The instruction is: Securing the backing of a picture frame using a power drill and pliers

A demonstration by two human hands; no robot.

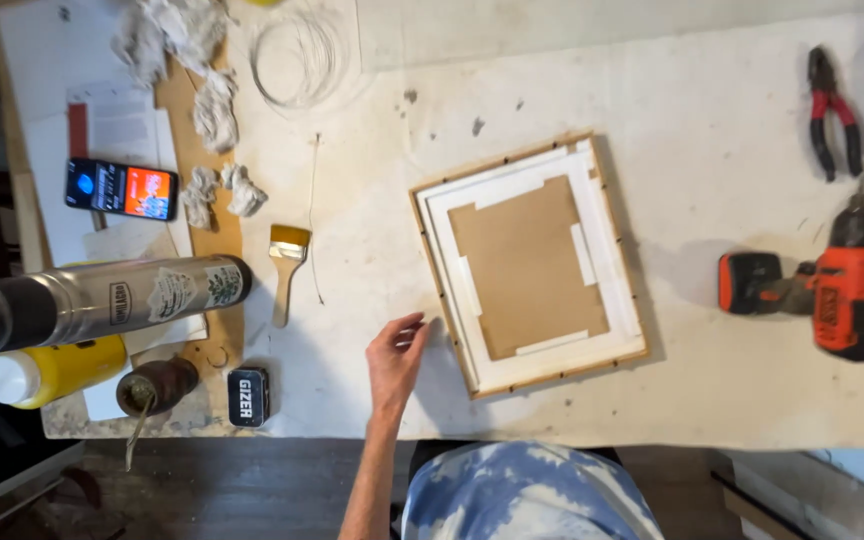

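My left hand [396, 356] hovers over the white tabletop with its fingers loosely apart and nothing in it. It is just left of the lower left corner of a wooden picture frame [530, 262], which lies face down. The frame shows a white mat and a brown backing board held by strips of white tape. A small flat paintbrush [286, 268] with a wooden handle lies to the upper left of the hand. My right hand is out of view.
An orange and black cordless drill [832, 285] and red-handled pliers [834, 112] lie at the right. At the left are a metal flask [102, 300], a yellow bottle [52, 372], a small dark tin [248, 396], a lit phone [120, 188], crumpled rags [214, 110] and a wire coil [298, 60].
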